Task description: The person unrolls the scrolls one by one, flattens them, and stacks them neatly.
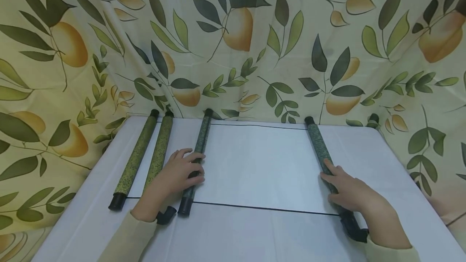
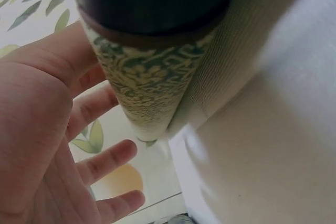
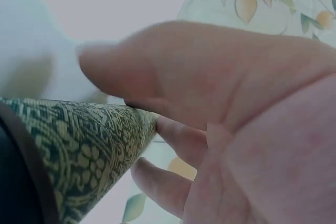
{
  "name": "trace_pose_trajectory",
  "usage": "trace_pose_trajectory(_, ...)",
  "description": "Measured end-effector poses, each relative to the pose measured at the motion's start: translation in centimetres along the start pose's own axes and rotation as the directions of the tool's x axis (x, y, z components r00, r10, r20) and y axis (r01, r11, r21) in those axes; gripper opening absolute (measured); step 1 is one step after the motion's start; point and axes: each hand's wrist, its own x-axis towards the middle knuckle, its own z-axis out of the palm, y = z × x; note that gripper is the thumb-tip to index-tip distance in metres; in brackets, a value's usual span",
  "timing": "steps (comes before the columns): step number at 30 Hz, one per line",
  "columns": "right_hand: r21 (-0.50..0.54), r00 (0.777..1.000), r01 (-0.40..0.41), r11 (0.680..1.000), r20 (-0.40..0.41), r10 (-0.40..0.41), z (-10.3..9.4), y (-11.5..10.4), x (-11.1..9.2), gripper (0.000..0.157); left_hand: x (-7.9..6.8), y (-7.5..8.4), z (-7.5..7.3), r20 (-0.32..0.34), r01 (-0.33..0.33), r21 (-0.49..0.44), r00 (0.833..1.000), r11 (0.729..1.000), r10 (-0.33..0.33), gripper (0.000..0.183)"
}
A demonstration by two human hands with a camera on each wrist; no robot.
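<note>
In the head view, a white sheet [image 1: 258, 165] with thin black edge lines lies between two dark green patterned scroll rollers with black ends, the left roller [image 1: 204, 132] and the right roller [image 1: 317, 138]. My left hand [image 1: 183, 171] lies over the left roller; the left wrist view shows its fingers spread and fairly straight beside the patterned roller [image 2: 152, 77]. On the other side, my right hand [image 1: 351, 189] rests its fingers on the right roller. In the right wrist view the fingers are loosely extended along the patterned roller [image 3: 94, 150], its far end partly hidden by them.
Two yellow-green patterned rollers, an outer roller [image 1: 136, 157] and an inner roller [image 1: 160, 144], lie at the left with a narrow white strip between. My left forearm covers part of the inner one. A white tabletop [image 1: 233, 237] lies beneath, and a leaf-and-fruit printed curtain [image 1: 276, 64] hangs behind.
</note>
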Motion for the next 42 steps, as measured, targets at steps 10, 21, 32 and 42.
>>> trace_pose_trajectory(10, 0.064, 0.999, -0.023, 0.998, 0.031, 0.021, -0.2, 0.6, -0.2, 0.07, -0.3, -0.1, -0.7, 0.005, 0.049, -0.021, 0.999, 0.999, -0.049, 0.01)
trace_pose_trajectory(21, 0.087, 0.999, -0.02, 0.996, 0.045, 0.016, -0.8, 1.5, -0.1, 0.074, -0.4, -0.5, -0.7, 0.025, 0.066, -0.043, 0.998, 0.997, -0.065, 0.016)
trace_pose_trajectory(32, 0.107, 0.998, -0.031, 0.994, 0.061, 0.025, -0.6, 2.0, -0.2, 0.071, -0.6, -0.9, -0.9, 0.057, 0.071, -0.07, 0.996, 0.995, -0.068, 0.016)
trace_pose_trajectory(42, 0.092, 0.993, -0.071, 0.993, 0.096, 0.063, -1.1, 2.3, -0.2, 0.089, -0.5, -1.4, -1.3, 0.072, 0.07, -0.05, 0.995, 0.996, -0.066, 0.017)
